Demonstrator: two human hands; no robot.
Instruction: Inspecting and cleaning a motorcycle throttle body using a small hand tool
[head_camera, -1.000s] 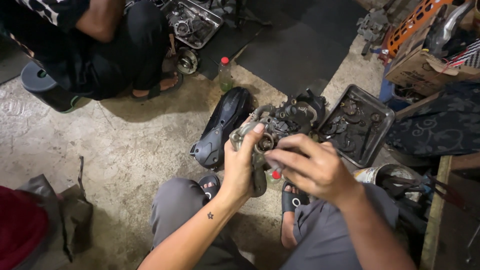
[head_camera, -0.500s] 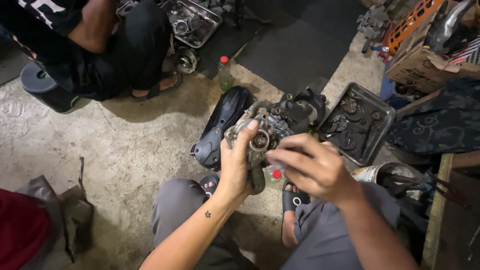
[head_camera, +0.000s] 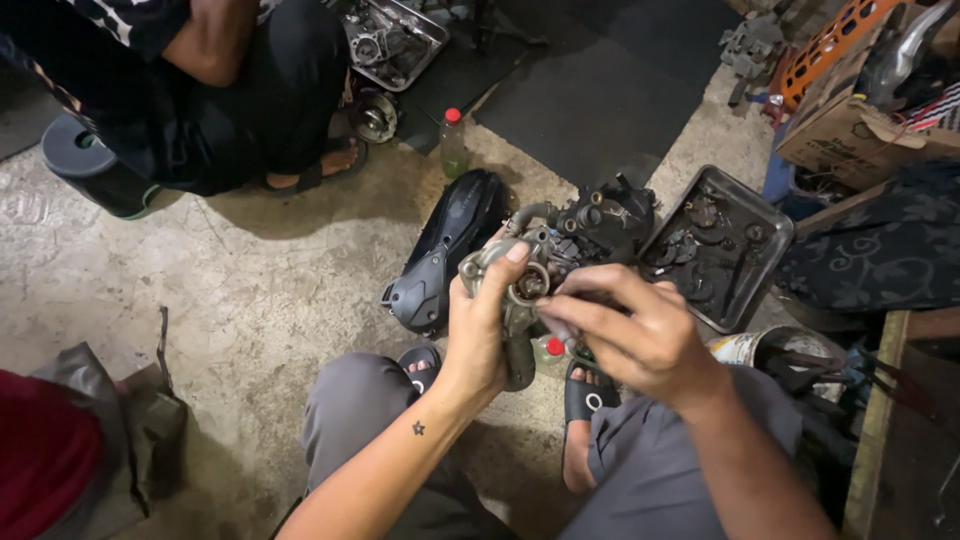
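A grimy metal carburettor (head_camera: 522, 278) with a short hose stub is held up over my knees. My left hand (head_camera: 482, 322) wraps around its left side, thumb up near the top. My right hand (head_camera: 628, 330) comes in from the right, its fingertips pinched at the round opening in the carburettor's body. Whether those fingers hold a small part is hidden. Just beyond the carburettor, a dark engine part (head_camera: 605, 217) lies on the floor.
A metal tray (head_camera: 768, 259) of small parts sits to the right, a black plastic cover (head_camera: 445, 250) to the left. A green bottle with a red cap (head_camera: 454, 143) stands further off. Another person (head_camera: 200, 90) squats at top left beside a second tray (head_camera: 400, 40). Boxes and clutter (head_camera: 850, 110) fill the right.
Both hands have stayed on the carburettor and shifted it slightly. My right fingers have worked closer onto the round opening. The other person has shifted a little.
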